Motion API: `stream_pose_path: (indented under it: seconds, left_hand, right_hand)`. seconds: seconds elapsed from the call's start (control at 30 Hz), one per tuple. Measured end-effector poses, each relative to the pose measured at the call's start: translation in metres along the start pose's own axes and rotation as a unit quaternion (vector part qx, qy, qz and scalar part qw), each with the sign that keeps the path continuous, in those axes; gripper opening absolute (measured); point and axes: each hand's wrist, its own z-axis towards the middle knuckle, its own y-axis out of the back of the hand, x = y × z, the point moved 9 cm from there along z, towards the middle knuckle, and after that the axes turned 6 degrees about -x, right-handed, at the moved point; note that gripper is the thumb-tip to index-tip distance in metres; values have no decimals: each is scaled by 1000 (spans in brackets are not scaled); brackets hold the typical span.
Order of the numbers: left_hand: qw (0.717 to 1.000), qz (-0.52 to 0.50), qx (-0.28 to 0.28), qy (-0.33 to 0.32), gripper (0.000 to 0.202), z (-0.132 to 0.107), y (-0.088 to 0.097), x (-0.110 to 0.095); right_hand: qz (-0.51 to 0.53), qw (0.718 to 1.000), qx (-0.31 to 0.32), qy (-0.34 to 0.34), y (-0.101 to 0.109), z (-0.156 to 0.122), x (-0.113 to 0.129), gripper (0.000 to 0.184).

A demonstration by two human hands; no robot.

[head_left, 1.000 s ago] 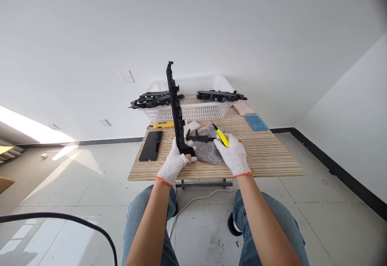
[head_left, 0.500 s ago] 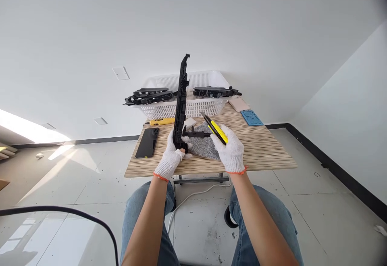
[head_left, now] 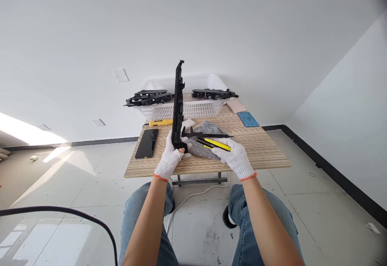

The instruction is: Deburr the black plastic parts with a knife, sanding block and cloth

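Note:
My left hand (head_left: 169, 159), in a white knit glove, is closed round the lower end of a long black plastic part (head_left: 177, 104) that stands upright on the wooden table (head_left: 260, 149). In my gloved right hand (head_left: 236, 158) I grip a yellow and black utility knife (head_left: 213, 143), lying almost level with its tip pointing left at the base of the part. A grey cloth (head_left: 208, 130) lies under both hands, and a short black piece (head_left: 199, 135) sticks out to the right from the part's base.
A white mesh basket (head_left: 193, 108) at the table's back edge carries more black parts (head_left: 149, 97) across its rim. On the table lie a black phone (head_left: 146, 143), a second yellow knife (head_left: 160, 123), a pink case (head_left: 236, 106) and a blue card (head_left: 248, 118). A dark cable (head_left: 75, 215) crosses the lower left.
The knife swung from pointing up and left to lying nearly level, its tip now at the part's base. The long part tilted from leaning left to nearly upright.

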Motion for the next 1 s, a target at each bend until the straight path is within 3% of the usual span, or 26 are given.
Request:
stream_pose_path:
  seconds: [0.17,0.37,0.53,0.63,0.8,1.0]
  left_hand:
    - [1000,-10,4,-3,97,-3,-1,-2]
    - [999,-32,19,19,99,-4,-6,-6]
    - [994,-96,46,38,87,-6,-13,-10]
    - [990,-119,53,56,82,-6,-13,-8]
    - [988,-122,59,78,79,-7,-13,-2]
    - [990,-109,27,89,81,-6,-9,1]
  right_hand:
    - [-36,997,48,53,-10,-2,6,47]
    - [-33,998,-16,44,4,-9,0,47]
    - [-61,995,-1,78,-1,-11,5,38]
    - [-73,995,-14,60,2,-9,3,41]
    - [-67,997,29,31,-4,-10,-2,45]
    - [-57,998,12,19,-2,-9,-4,48]
